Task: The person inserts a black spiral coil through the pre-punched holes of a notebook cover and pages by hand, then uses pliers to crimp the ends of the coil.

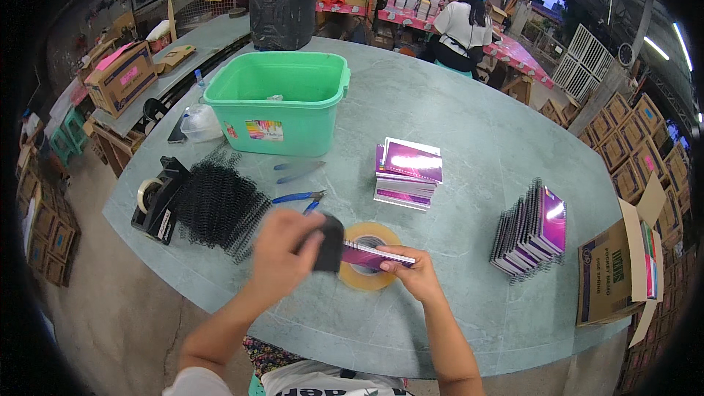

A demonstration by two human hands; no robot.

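Observation:
Above the near middle of the table, my right hand point(412, 273) pinches the end of a thin purple-covered notebook point(359, 255), held edge up. My left hand point(284, 249) is closed on a dark rounded piece point(331, 243) at the notebook's other end; its exact kind is hard to make out. Beneath lies a wide roll of clear tape point(390, 238). Blue-handled pliers point(297, 196) rest just beyond my left hand, partly hidden by it. A heap of black spiral coils point(218, 205) spreads to the left. Loose purple notebooks point(409, 169) are piled ahead, and coil-bound notebooks point(532, 233) stand stacked at the right.
A black tape dispenser point(158, 205) borders the coils. Farther back stand a green tub point(275, 117), a clear plastic container point(200, 125) and a black jerrycan point(284, 13). An open carton point(607, 279) sits at the right edge. Another person point(463, 26) is at a far table.

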